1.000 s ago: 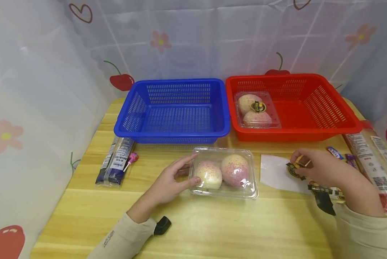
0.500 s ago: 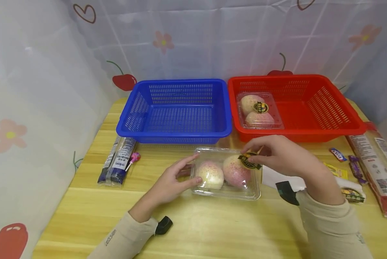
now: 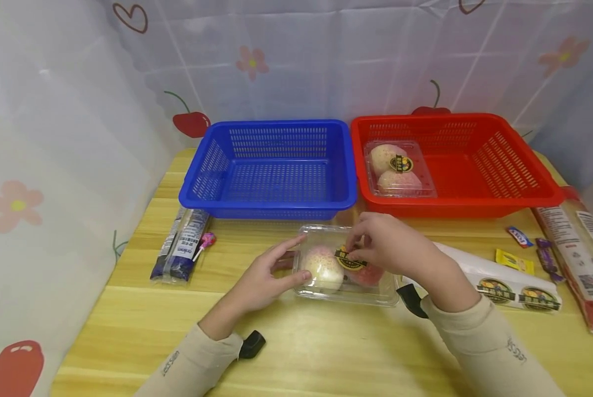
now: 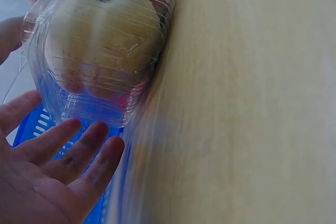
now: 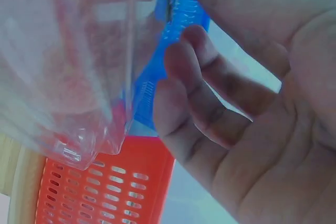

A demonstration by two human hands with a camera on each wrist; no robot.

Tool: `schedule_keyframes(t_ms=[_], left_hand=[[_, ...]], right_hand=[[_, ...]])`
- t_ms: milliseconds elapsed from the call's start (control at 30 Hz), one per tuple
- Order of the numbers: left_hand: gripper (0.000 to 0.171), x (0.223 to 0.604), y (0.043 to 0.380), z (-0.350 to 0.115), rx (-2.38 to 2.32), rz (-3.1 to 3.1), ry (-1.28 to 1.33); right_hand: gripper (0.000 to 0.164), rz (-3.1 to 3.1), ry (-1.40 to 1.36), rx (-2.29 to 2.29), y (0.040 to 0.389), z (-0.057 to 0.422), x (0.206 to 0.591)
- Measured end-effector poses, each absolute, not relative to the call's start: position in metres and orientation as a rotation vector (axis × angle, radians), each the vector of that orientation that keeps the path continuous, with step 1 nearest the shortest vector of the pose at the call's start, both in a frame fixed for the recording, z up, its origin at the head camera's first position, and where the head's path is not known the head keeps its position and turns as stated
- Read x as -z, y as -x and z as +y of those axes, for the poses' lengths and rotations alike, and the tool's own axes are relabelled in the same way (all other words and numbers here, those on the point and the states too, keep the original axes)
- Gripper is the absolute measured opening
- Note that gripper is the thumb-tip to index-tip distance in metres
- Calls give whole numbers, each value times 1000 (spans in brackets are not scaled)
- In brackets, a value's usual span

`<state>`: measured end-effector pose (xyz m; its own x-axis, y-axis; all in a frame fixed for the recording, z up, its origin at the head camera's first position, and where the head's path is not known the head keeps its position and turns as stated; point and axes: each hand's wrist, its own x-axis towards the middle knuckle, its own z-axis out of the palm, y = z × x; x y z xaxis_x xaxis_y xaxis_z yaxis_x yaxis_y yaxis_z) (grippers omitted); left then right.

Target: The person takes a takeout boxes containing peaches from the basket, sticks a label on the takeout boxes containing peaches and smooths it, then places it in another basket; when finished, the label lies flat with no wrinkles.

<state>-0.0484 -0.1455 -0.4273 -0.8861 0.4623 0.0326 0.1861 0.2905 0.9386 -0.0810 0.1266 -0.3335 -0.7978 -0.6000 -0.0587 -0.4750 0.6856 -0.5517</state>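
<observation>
A clear plastic clamshell box [image 3: 303,295] with two cream-and-pink, peach-like fruits [image 3: 324,270] lies on the wooden table, lid closed. My left hand [image 3: 262,278] steadies its left end, thumb on the lid's front side and index finger at the far corner; the other fingers lie loosely beside it in the left wrist view. Between thumb and fingertips, my right hand [image 3: 388,242] pinches a black-and-gold sticker [image 3: 350,260] right at the lid, over the gap between the fruits. A similar box [image 3: 427,184] bearing such a sticker sits in the red basket [image 3: 455,208].
A blue basket [image 3: 269,208] stands behind the box. To the right lie a white sticker sheet [image 3: 467,264], wrapped candies [image 3: 515,262] and a long clear-and-red packet [image 3: 581,275]. At left are a blue-and-clear packet [image 3: 181,253] and a pink lollipop [image 3: 208,240].
My right hand has lifted a sticker from the white sheet, carried it left and brought it down to the box lid's middle. The left hand has kept its place on the box.
</observation>
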Motion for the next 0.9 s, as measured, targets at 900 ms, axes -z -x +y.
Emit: schedule_keyframes(t_ms=[900], left_hand=[[67,427,47,-146,-1613,2357,-636]], right_hand=[[23,2500,1029,932,75,150,343]])
